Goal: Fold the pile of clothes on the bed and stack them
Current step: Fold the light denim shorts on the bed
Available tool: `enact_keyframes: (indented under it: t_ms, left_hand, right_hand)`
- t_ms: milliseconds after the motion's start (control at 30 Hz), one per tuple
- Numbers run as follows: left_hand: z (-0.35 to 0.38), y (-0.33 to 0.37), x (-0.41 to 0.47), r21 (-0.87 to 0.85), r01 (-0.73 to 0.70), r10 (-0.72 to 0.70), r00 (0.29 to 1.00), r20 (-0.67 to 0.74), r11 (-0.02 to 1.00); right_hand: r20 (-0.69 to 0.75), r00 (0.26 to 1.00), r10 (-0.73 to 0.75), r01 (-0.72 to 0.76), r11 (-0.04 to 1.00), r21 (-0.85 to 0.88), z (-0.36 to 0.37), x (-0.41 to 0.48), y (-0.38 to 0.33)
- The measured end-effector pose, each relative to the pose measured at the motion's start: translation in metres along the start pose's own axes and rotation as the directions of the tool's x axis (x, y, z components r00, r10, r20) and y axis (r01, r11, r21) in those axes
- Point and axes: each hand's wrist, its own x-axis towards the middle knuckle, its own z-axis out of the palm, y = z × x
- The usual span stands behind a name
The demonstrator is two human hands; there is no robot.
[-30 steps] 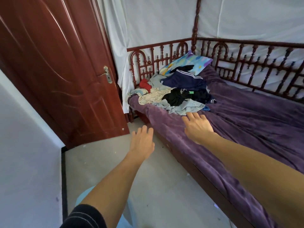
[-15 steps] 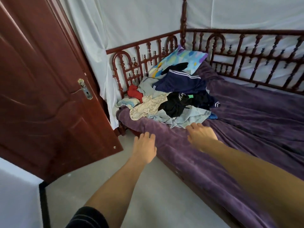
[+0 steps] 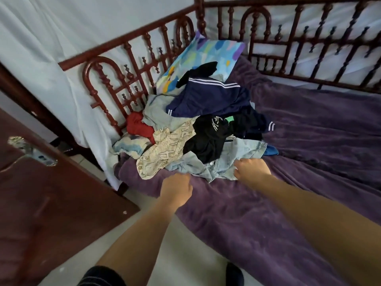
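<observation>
Both arms were mid-reach, now at the near edge of the pile of clothes (image 3: 206,124): first pickup starting, nothing folded. The right hand (image 3: 252,171) curls its fingers into the light denim shirt (image 3: 237,155). The left hand (image 3: 176,189), at its 8 o'clock, is curled at the hem, grip unclear. Pile is jumbled, at 12 o'clock in the corner of the bed (image 3: 309,182), against the pillow (image 3: 206,52).

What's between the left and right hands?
Head view: the crumpled hem of the denim shirt, lying on the purple blanket, spans between left hand and right hand.

Home bedroom: carved wooden bed (image 3: 115,93), pillow (image 3: 206,56), door (image 3: 51,203).
</observation>
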Motion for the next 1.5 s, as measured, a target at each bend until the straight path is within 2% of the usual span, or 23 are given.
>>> enact_keyframes:
  t_ms: [100, 233, 400, 500, 633, 767, 867, 933, 1000, 1067, 1200, 1267, 1367, 1500]
  left_hand:
    - [-0.003, -0.025, 0.047, 0.015, -0.039, 0.038, 0.998, 0.052, 0.999]
    - [0.001, -0.063, 0.116, 0.027, -0.087, 0.084, 0.993, 0.086, 0.996]
    - [0.037, -0.112, 0.208, 0.004, -0.203, 0.199, 0.963, 0.184, 0.979]
    - [0.069, -0.138, 0.258, -0.054, -0.294, 0.297, 0.920, 0.254, 0.954]
    - [0.113, -0.163, 0.313, -0.107, -0.383, 0.398, 0.871, 0.288, 0.917]
    - [0.165, -0.177, 0.342, -0.116, -0.475, 0.485, 0.809, 0.333, 0.872]
    - [0.202, -0.181, 0.344, -0.148, -0.443, 0.461, 0.777, 0.429, 0.884]
    - [0.220, -0.182, 0.341, -0.163, -0.376, 0.408, 0.798, 0.443, 0.912]
    - [0.230, -0.182, 0.340, -0.137, -0.342, 0.367, 0.817, 0.445, 0.929]
    - [0.230, -0.182, 0.341, -0.096, -0.370, 0.369, 0.798, 0.477, 0.924]
    - [0.212, -0.185, 0.340, -0.057, -0.440, 0.399, 0.743, 0.537, 0.896]
    - [0.195, -0.187, 0.333, -0.107, -0.428, 0.420, 0.756, 0.501, 0.898]
    - [0.160, -0.191, 0.318, -0.213, -0.381, 0.436, 0.818, 0.377, 0.900]
    - [0.106, -0.182, 0.295, -0.235, -0.475, 0.520, 0.833, 0.192, 0.848]
  right_hand:
    - [0.062, 0.998, 0.022, -0.023, 1.000, 0.016, 0.000, 0.043, 0.000]
    - [0.070, 0.995, 0.073, -0.076, 0.996, 0.039, 0.009, 0.103, -0.003]
    - [0.146, 0.968, 0.205, -0.221, 0.971, 0.097, 0.050, 0.167, -0.019]
    - [0.246, 0.923, 0.294, -0.334, 0.932, 0.139, 0.084, 0.195, -0.038]
    - [0.379, 0.860, 0.340, -0.432, 0.882, 0.188, 0.127, 0.220, -0.068]
    - [0.486, 0.777, 0.400, -0.565, 0.784, 0.259, 0.167, 0.234, -0.094]
    - [0.558, 0.716, 0.420, -0.642, 0.710, 0.289, 0.194, 0.236, -0.114]
    - [0.580, 0.679, 0.450, -0.688, 0.665, 0.290, 0.210, 0.232, -0.126]
    - [0.583, 0.644, 0.495, -0.739, 0.598, 0.310, 0.220, 0.226, -0.134]
    - [0.568, 0.613, 0.550, -0.785, 0.506, 0.357, 0.222, 0.223, -0.139]
    - [0.495, 0.610, 0.619, -0.786, 0.392, 0.479, 0.203, 0.216, -0.152]
    - [0.463, 0.611, 0.642, -0.769, 0.343, 0.539, 0.182, 0.206, -0.159]
    - [0.401, 0.619, 0.675, -0.747, 0.351, 0.564, 0.149, 0.186, -0.167]
    - [0.254, 0.623, 0.740, -0.734, 0.440, 0.518, 0.100, 0.152, -0.164]
